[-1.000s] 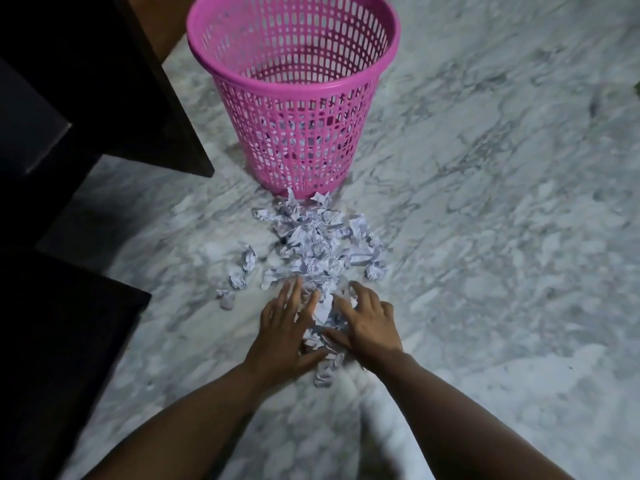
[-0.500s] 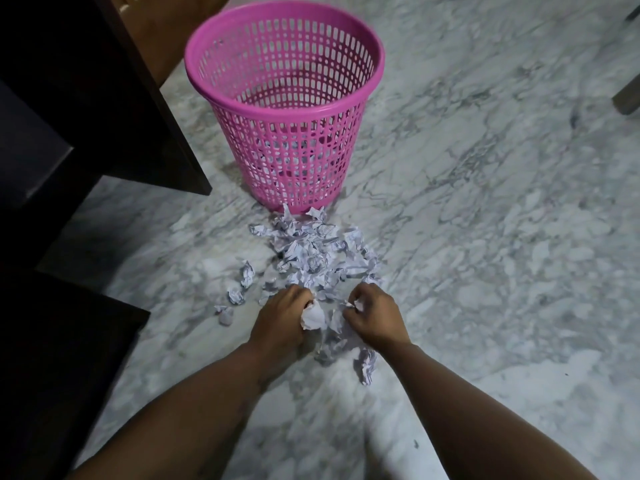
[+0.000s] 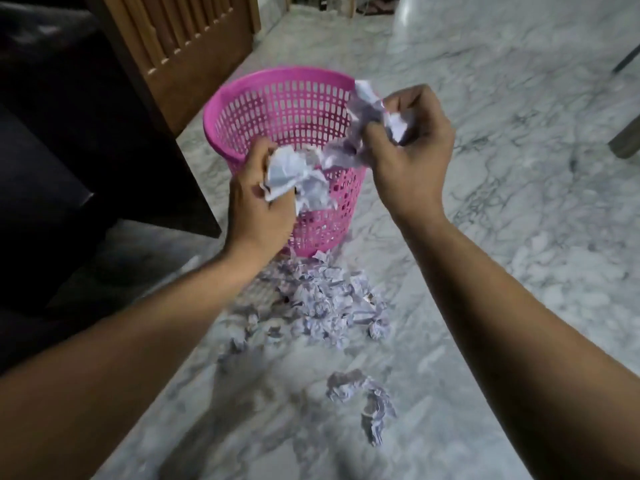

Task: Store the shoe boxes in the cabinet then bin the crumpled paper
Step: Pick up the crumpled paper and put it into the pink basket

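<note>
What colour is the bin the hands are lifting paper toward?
Pink, with a lattice of small holes in its wall: the bin, seen in the head view, the only one.

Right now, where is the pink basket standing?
In the head view the pink basket stands upright on the marble floor, centre-left, just behind the pile of crumpled paper and beside the dark cabinet on its left.

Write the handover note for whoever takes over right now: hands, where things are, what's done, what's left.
Left hand: shut on a crumpled paper wad, in front of the pink basket.
Right hand: shut on more crumpled paper, by the basket's rim.
Paper pile lies on the marble floor at the basket's foot; stray pieces lie nearer.
Done: two handfuls lifted. No shoe boxes in view.
Left: drop both handfuls in, then bin the rest.
</note>
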